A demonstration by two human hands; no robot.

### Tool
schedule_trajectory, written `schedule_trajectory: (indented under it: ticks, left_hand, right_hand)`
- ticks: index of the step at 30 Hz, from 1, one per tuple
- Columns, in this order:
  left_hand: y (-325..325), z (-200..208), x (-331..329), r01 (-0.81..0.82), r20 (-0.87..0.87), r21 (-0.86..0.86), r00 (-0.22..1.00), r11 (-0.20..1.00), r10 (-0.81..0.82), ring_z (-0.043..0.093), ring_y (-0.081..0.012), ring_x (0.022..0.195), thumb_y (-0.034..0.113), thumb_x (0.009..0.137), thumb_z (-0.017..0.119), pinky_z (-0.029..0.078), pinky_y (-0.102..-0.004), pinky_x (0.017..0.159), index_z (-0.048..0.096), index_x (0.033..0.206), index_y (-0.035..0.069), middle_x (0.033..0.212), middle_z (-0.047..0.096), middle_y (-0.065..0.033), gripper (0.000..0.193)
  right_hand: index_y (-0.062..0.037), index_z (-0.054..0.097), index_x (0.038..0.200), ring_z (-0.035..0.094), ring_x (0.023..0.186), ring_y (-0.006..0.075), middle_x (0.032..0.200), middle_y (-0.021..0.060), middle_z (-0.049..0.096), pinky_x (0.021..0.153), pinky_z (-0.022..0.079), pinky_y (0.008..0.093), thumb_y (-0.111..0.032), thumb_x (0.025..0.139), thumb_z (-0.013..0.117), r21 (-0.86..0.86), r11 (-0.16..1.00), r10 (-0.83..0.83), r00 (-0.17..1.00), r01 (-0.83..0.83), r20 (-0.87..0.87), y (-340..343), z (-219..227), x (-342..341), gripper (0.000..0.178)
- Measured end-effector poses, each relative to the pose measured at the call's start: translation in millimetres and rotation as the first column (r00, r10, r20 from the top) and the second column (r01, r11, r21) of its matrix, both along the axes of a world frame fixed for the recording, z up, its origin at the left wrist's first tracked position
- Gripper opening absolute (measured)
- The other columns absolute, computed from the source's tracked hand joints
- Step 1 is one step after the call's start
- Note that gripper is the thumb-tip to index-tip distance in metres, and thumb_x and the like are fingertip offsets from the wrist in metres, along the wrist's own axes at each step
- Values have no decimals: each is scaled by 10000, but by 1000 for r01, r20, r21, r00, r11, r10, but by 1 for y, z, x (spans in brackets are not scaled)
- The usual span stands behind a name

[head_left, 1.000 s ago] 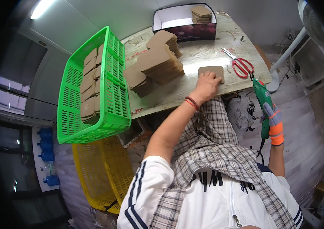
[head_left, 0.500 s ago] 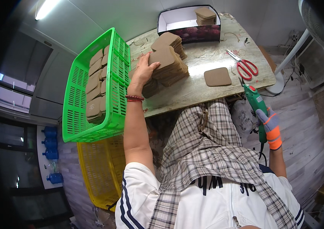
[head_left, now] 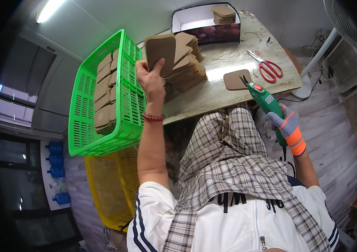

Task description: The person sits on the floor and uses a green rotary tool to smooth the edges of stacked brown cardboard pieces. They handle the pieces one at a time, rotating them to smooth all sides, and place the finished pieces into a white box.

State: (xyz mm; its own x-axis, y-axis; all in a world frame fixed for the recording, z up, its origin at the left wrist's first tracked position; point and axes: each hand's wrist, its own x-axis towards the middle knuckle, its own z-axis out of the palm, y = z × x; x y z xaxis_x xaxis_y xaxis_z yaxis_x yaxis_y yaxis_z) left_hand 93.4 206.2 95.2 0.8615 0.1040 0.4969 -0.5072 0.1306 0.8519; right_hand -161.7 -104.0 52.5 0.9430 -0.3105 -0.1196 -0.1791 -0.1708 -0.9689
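My left hand (head_left: 152, 82) pinches a flat brown pad (head_left: 161, 50) with rounded corners, thumb on its face, raised above the table. Behind it are loose stacks of similar brown pads (head_left: 189, 71). In a grey and orange glove, my right hand (head_left: 287, 126) grips green electric scissors (head_left: 264, 98) with a red button. Their small dark blades point at a single brown pad (head_left: 235, 80) lying flat and overlap its right part in the view; whether they touch it I cannot tell.
Red-handled scissors (head_left: 269, 70) lie right of the single pad. An open box (head_left: 205, 35) holding pads stands at the table's back. To my left, a green crate (head_left: 121, 122) holds several pad stacks, above a yellow crate (head_left: 111, 189). A fan pole (head_left: 319, 54) stands at the right.
My left hand has lifted a pad off the stack and tilted it up. My right hand has brought the electric scissors left, over the table edge, toward the single pad.
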Motion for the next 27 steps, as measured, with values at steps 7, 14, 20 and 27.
schedule_trajectory:
  ticks: [7,14,20,27]
  left_hand:
    - [-89,-34,-100,139,-225,-861,760,490,-610,558,-198,1068,-53,852,584,470,-345,957,514,1179,50,1157,585,-76,350]
    - [-112,-48,-115,58,-165,-953,726,298,-668,533,-233,1134,-39,844,601,436,-416,1017,514,1198,53,1212,561,-74,376]
    - [-115,-51,-116,85,-138,-950,746,299,-652,530,-235,1140,-25,846,604,432,-421,1016,520,1190,67,1203,568,-71,366]
    - [-113,-59,-130,145,-140,-925,731,352,-668,537,-233,1134,-29,851,593,436,-409,1017,533,1179,71,1196,574,-75,347]
  right_hand:
    - [-4,583,1020,506,565,41,710,-3,591,508,414,210,-205,812,706,15,1000,12,999,-12,31,20,19,-5,314]
    - [0,591,1037,525,635,41,767,19,610,572,441,206,-261,776,753,0,1000,28,1000,-28,-7,28,21,-14,403]
    - [-4,592,1041,530,644,41,758,17,609,575,443,211,-274,774,753,-169,984,68,993,-52,94,31,16,-12,412]
    - [2,585,1042,523,602,39,737,14,610,533,431,204,-261,782,745,-31,997,72,997,-72,1,35,30,-11,403]
